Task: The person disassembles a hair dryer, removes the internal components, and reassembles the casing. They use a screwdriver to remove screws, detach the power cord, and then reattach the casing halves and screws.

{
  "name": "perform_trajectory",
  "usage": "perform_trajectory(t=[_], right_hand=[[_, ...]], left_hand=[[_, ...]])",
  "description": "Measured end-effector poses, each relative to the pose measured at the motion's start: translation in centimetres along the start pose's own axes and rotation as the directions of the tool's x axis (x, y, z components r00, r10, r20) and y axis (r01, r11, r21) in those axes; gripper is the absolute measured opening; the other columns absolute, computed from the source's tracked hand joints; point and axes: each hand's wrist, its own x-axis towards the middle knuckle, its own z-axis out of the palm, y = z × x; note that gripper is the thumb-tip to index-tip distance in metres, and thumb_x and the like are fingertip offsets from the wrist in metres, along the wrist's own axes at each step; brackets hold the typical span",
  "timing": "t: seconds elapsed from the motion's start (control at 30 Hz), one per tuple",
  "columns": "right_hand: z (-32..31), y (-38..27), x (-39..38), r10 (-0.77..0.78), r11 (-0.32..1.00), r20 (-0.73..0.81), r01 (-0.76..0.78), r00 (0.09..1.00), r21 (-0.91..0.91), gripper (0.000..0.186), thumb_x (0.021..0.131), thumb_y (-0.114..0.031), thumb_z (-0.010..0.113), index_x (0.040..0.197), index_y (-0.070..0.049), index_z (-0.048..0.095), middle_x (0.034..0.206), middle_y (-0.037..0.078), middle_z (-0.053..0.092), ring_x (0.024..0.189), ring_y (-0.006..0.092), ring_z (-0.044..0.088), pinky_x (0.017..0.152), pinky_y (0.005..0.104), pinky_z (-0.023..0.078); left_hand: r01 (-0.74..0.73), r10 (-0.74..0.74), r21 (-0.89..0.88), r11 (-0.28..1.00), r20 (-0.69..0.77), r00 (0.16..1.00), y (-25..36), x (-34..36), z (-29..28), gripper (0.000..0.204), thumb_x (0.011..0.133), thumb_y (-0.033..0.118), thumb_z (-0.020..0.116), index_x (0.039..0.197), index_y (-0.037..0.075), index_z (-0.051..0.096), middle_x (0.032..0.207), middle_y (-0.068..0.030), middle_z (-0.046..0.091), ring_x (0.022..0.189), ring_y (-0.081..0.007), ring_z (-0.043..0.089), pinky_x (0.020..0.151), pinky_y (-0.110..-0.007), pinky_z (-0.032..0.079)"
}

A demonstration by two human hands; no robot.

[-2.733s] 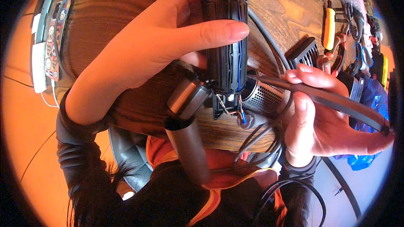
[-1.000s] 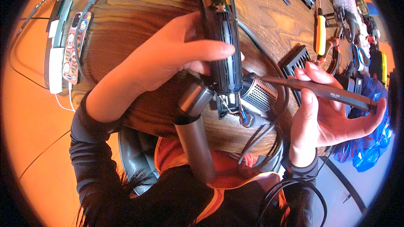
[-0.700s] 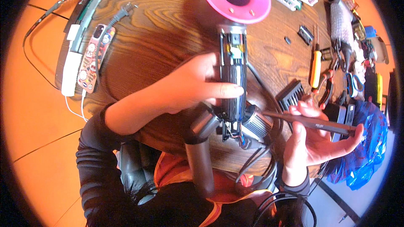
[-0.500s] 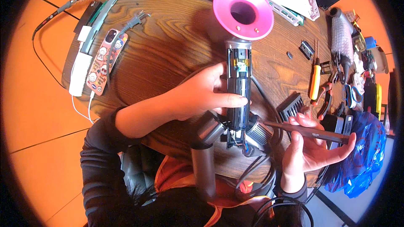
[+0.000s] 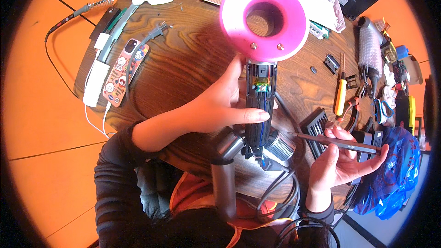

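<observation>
My left hand (image 5: 227, 108) is wrapped round the opened handle of a hair dryer, its thumb lying across the front. The dryer's bright pink ring head (image 5: 232, 23) points away from me, with two small brass-coloured screws on its rim. Inside the bare handle (image 5: 261, 103) a small circuit board and wires show. Below it hang a dark grey cylinder (image 5: 223, 183) and a perforated silver-grey cylinder (image 5: 281, 146). In my right hand (image 5: 335, 163) a slim dark screwdriver (image 5: 344, 144) is held, its tip pointing left, close to the perforated cylinder.
On the right lie a yellow-handled screwdriver (image 5: 340, 96), pliers (image 5: 353, 108), a bubble-wrapped dryer (image 5: 369, 48) and a blue plastic bag (image 5: 390, 170). Left are a phone (image 5: 121, 76), a power strip (image 5: 95, 85) and a soldering iron (image 5: 69, 17). A black cable (image 5: 287, 188) loops near my lap.
The dryer has tilted, so its pink ring looks larger and its opening shows the tabletop. The screwdriver tip sits slightly farther right, apart from the handle. Both hands keep their grips.
</observation>
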Motion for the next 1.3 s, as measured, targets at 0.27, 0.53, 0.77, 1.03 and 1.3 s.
perform_trajectory(t=[0.27, 0.53, 0.77, 1.03, 1.3], right_hand=[[-0.2, 0.5, -0.1, -0.039, 0.996, 0.003, 0.039, 0.999, -0.078, 0.085, 0.076, 0.008, 0.056, 0.137, -0.023, 0.005, 0.089, 0.016, 0.060, 0.082, 0.0223, 0.060, 0.076, 0.0362, 0.052], [-0.2, 0.6, -0.4, -0.030, 0.994, 0.038, 0.034, 0.999, -0.104, 0.085, 0.076, 0.003, 0.060, 0.136, -0.025, 0.005, 0.090, 0.017, 0.060, 0.083, 0.0238, 0.061, 0.074, 0.0369, 0.052], [0.1, 0.5, -0.6, -0.013, 0.996, 0.004, 0.014, 1.000, -0.087, 0.084, 0.078, 0.002, 0.059, 0.136, -0.024, 0.004, 0.090, 0.018, 0.060, 0.082, 0.0239, 0.061, 0.075, 0.0383, 0.052], [0.0, 0.7, -0.7, -0.007, 0.990, 0.011, 0.008, 1.000, -0.138, 0.083, 0.077, 0.004, 0.058, 0.135, -0.023, 0.005, 0.090, 0.017, 0.060, 0.083, 0.0234, 0.061, 0.081, 0.0403, 0.050], [0.1, 0.4, -0.9, 0.001, 0.992, 0.031, 0.003, 1.000, -0.129, 0.084, 0.076, 0.006, 0.056, 0.135, -0.024, 0.005, 0.089, 0.018, 0.059, 0.083, 0.0237, 0.061, 0.079, 0.0377, 0.051]], left_hand=[[-0.109, 0.106, 0.060, 0.992, 0.048, 0.993, 0.0, -0.1, 0.0, 0.081, 0.077, 0.004, 0.063, 0.133, 0.008, 0.004, 0.105, -0.0129, 0.048, 0.097, -0.0183, 0.055, 0.081, -0.033, 0.048], [-0.089, 0.089, 0.000, 0.996, -0.027, 0.996, 0.0, 0.0, -0.1, 0.084, 0.078, 0.003, 0.061, 0.134, 0.008, 0.000, 0.105, -0.0121, 0.050, 0.094, -0.0166, 0.055, 0.078, -0.032, 0.048], [-0.152, 0.169, 0.241, 0.959, -0.049, 0.984, -1.1, 0.3, -0.6, 0.102, 0.063, 0.012, 0.078, 0.131, 0.001, 0.003, 0.115, -0.0170, 0.044, 0.111, -0.0220, 0.043, 0.091, -0.034, 0.039], [-0.109, 0.116, 0.107, 0.988, -0.067, 0.991, -0.9, 0.2, -0.4, 0.091, 0.069, -0.001, 0.068, 0.133, 0.006, 0.004, 0.112, -0.0141, 0.044, 0.102, -0.0200, 0.049, 0.087, -0.035, 0.042], [-0.114, 0.115, -0.009, 0.993, 0.060, 0.992, -1.0, 0.2, -0.5, 0.107, 0.070, -0.003, 0.066, 0.133, 0.009, -0.019, 0.112, -0.0152, 0.047, 0.095, -0.0198, 0.055, 0.083, -0.037, 0.047]])
